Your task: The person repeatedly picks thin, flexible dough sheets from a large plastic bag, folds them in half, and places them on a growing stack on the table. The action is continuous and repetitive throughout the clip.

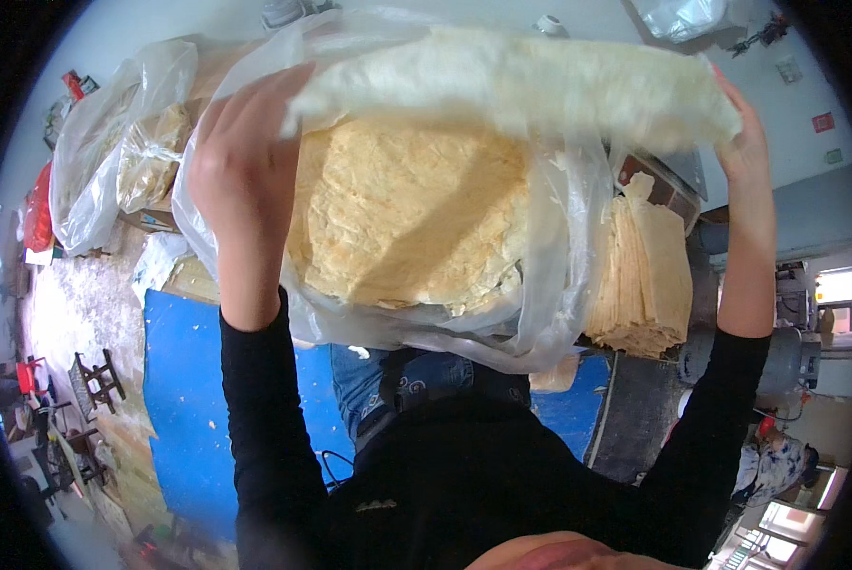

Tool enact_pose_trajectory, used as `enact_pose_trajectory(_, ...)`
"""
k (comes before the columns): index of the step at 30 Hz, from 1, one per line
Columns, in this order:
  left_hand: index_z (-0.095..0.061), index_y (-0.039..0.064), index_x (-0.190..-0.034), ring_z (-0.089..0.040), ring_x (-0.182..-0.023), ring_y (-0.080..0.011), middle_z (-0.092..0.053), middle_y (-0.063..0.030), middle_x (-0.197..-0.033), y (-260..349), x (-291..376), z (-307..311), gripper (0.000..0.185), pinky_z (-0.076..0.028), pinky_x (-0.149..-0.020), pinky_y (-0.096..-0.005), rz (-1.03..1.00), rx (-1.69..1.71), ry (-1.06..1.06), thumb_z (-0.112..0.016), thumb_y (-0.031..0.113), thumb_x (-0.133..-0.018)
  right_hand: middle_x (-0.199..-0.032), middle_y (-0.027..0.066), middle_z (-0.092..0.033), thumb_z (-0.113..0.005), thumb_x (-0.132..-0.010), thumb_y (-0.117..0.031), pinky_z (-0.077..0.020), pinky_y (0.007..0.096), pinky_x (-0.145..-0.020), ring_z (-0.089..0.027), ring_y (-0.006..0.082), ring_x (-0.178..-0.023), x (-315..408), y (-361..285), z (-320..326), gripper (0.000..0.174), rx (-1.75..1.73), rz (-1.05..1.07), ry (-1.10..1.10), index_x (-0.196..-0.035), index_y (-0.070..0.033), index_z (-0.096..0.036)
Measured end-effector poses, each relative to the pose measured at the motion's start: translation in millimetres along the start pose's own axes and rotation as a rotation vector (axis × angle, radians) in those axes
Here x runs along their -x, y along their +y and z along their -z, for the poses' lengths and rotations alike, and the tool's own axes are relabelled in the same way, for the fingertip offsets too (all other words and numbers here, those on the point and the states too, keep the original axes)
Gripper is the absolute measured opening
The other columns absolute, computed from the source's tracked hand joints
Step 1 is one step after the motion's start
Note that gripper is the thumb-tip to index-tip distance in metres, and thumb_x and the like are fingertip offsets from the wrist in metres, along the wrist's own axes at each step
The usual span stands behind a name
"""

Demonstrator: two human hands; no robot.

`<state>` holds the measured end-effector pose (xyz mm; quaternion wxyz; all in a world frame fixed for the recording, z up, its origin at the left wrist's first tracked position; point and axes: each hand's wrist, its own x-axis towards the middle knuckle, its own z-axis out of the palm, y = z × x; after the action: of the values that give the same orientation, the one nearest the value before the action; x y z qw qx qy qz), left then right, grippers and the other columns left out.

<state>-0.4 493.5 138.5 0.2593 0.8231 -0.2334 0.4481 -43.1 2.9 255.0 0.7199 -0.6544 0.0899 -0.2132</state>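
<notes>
A pale, thin flatbread sheet, blurred by motion, is stretched between my two raised hands. My left hand grips its left end and my right hand its right end. Below it lies a broad pile of browned flatbread sheets, inside an opened clear plastic bag whose edges are folded down around it. The held sheet hides the pile's far edge. To the right of the bag stands a folded stack of similar thin sheets, its layered edges showing.
Tied plastic bags with flat bread pieces lie at the left. A blue mat covers the floor below. A gas cylinder stands at the right. Another person is at the lower right, and small stools are at the far left.
</notes>
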Motion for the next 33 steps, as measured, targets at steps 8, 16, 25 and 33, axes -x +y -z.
enact_pose_trajectory(8,-0.069,0.009,-0.125,-0.054,-0.129,-0.0368,-0.064,-0.0101,-0.132,-2,135,22,0.065,-0.048,-0.106,-0.0418,0.059,0.13,-0.543,-0.057,-0.014,-0.065,-0.117,0.0057,-0.067,-0.056,-0.096,-0.003,-0.0529,0.0266,-0.09,-0.065,0.0118,-0.101,47,172,40,0.038,0.369,-0.558,-0.415,-0.133,-0.003,-0.06)
enact_pose_trajectory(16,-0.076,0.018,-0.11,-0.055,-0.129,-0.0274,-0.069,0.0016,-0.125,5,203,38,0.04,-0.041,-0.105,-0.0431,-0.023,0.028,-0.823,-0.074,0.007,-0.071,-0.105,0.0017,-0.065,-0.065,-0.089,-0.002,-0.0493,0.0268,-0.087,-0.063,0.0139,-0.097,95,219,35,0.035,1.218,0.004,-0.814,-0.124,0.001,-0.063)
enact_pose_trajectory(25,-0.061,-0.001,-0.114,-0.064,-0.065,-0.012,-0.068,-0.0075,-0.072,-49,176,-5,0.03,-0.049,-0.058,-0.0277,0.863,0.527,-0.565,-0.074,0.012,-0.089,-0.085,0.0025,-0.065,-0.065,-0.097,-0.035,-0.0467,0.0307,-0.077,-0.058,0.0114,-0.082,15,232,-4,0.031,1.011,-0.155,-0.53,-0.094,-0.004,-0.063)
enact_pose_trajectory(33,-0.052,0.007,-0.131,-0.064,-0.106,-0.0301,-0.062,-0.0207,-0.119,-34,165,-11,0.053,-0.05,-0.087,-0.0428,0.659,0.059,-0.857,-0.076,0.019,-0.085,-0.104,0.0134,-0.069,-0.065,-0.093,-0.038,-0.0484,0.0452,-0.084,-0.066,0.0309,-0.097,52,265,-38,0.032,1.794,0.304,-0.51,-0.101,-0.007,-0.066)
